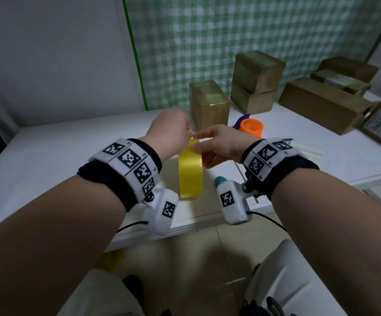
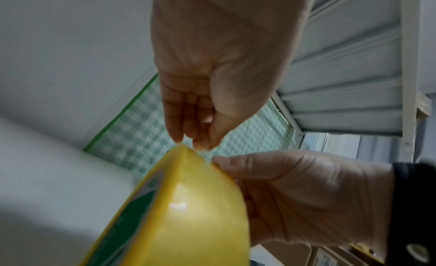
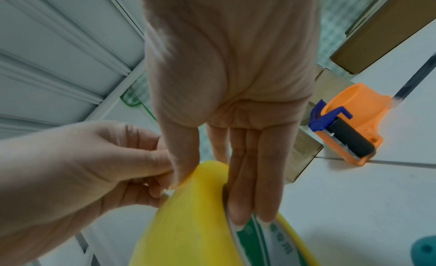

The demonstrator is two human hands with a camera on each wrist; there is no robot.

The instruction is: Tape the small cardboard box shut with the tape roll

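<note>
A yellow tape roll (image 1: pixel 190 172) is held on edge above the white table (image 1: pixel 70 160). My right hand (image 1: pixel 198 151) grips it, thumb on the outer face and fingers (image 3: pixel 250 204) through the core. My left hand (image 1: pixel 190 135) pinches at the roll's top (image 2: pixel 186 154) with curled fingertips (image 2: pixel 200 139); whether a loose tape end is between them I cannot tell. The small cardboard box (image 1: pixel 208 106) stands upright just behind the hands, apart from them.
An orange tape dispenser (image 1: pixel 251 127) lies right of the small box. Two stacked boxes (image 1: pixel 255 80) and several more boxes (image 1: pixel 321 103) fill the back right. A white stick (image 1: pixel 308 149) lies at the right. The table's front edge (image 1: pixel 185 226) is close below my wrists.
</note>
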